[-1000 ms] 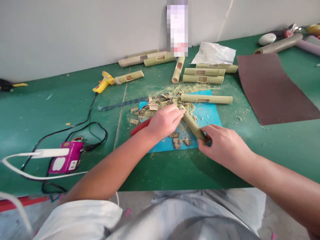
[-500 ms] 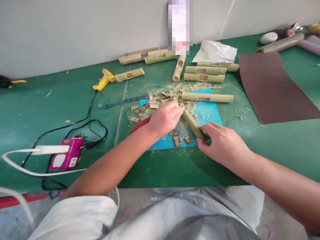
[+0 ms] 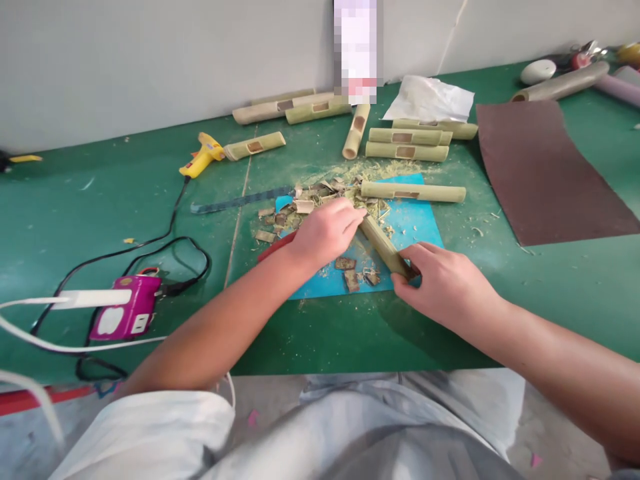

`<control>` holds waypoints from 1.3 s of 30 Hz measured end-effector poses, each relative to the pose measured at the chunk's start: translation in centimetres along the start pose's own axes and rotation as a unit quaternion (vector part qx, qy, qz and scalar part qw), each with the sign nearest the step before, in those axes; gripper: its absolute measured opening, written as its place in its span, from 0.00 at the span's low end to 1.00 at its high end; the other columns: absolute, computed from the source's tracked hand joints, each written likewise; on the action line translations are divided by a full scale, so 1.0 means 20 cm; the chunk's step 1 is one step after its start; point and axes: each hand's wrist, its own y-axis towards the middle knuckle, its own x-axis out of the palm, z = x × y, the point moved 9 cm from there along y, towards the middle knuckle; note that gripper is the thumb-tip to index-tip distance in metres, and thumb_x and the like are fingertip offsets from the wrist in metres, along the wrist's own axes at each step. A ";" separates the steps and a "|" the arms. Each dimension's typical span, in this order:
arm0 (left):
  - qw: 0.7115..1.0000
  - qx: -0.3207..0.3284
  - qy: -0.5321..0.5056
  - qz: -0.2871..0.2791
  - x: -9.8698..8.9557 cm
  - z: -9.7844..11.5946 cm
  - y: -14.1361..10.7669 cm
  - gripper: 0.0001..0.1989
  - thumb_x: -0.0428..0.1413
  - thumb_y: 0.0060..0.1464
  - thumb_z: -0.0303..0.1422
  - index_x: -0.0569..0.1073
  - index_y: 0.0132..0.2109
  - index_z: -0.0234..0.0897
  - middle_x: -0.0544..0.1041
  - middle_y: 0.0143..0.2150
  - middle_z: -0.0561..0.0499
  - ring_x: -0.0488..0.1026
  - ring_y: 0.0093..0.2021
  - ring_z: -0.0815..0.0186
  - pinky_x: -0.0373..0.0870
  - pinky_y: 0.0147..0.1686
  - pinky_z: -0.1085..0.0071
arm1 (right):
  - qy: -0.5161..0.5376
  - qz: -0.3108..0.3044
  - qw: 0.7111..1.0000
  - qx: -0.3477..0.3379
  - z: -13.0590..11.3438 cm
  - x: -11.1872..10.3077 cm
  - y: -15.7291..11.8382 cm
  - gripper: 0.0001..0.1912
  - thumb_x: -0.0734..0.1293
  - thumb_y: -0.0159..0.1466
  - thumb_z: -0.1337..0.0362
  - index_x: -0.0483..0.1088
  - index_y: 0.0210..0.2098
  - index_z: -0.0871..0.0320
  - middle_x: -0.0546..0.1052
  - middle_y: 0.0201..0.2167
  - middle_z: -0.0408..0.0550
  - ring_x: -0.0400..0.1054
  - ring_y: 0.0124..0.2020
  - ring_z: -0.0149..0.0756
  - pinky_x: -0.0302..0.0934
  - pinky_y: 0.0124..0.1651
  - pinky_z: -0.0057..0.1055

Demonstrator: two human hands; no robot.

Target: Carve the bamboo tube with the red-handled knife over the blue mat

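Note:
A green bamboo tube [image 3: 383, 245] slants across a blue sheet [image 3: 313, 285], between my two hands. My right hand [image 3: 443, 280] grips its near end, thumb and fingers on either side. At the far end, my left hand [image 3: 327, 230] is closed with its fingertips against the tube; anything small inside the fingers is hidden. A red handle-like object [image 3: 275, 247] shows partly beneath my left wrist. Bamboo chips [image 3: 304, 207] and shavings lie heaped beyond my left hand, and a few brown chips [image 3: 351, 280] lie between the hands. Another bamboo tube [image 3: 425, 193] with a cut window rests just beyond.
Several notched bamboo tubes [image 3: 407, 152] lie toward the wall. On the left are a yellow hot glue gun [image 3: 203, 157], a dark flat strip [image 3: 240, 201] and a purple power adapter [image 3: 125, 307] with cords. Brown sandpaper-like sheet [image 3: 555, 173] lies right, near white paper [image 3: 429, 100].
The view has shifted slightly, so the table things appear a little further left and up. Both hands keep their places on the bamboo tube.

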 end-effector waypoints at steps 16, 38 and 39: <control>1.000 0.000 -0.002 0.007 -0.01 -0.01 0.01 0.15 0.46 0.68 0.31 0.76 0.40 0.32 0.73 0.31 0.49 0.70 0.32 0.68 0.70 0.34 0.72 | -0.003 -0.002 1.000 -0.005 0.00 0.00 0.00 0.05 0.64 0.60 0.62 0.68 0.31 0.58 0.74 0.30 0.46 0.62 0.25 0.31 0.48 0.28 0.30; 0.999 0.023 -0.009 -0.037 0.02 -0.01 0.00 0.13 0.47 0.68 0.30 0.76 0.41 0.33 0.72 0.31 0.49 0.70 0.32 0.68 0.69 0.33 0.72 | -0.002 -0.016 1.000 -0.006 0.00 0.02 0.00 0.05 0.63 0.60 0.63 0.69 0.32 0.58 0.74 0.30 0.46 0.63 0.26 0.31 0.48 0.29 0.31; 1.000 -0.005 0.006 -0.009 0.00 -0.04 0.00 0.14 0.47 0.68 0.31 0.76 0.40 0.33 0.72 0.31 0.49 0.70 0.31 0.68 0.69 0.32 0.72 | -0.003 -0.011 1.000 -0.004 0.00 0.01 0.00 0.05 0.64 0.61 0.63 0.69 0.32 0.58 0.74 0.30 0.45 0.63 0.26 0.31 0.49 0.29 0.31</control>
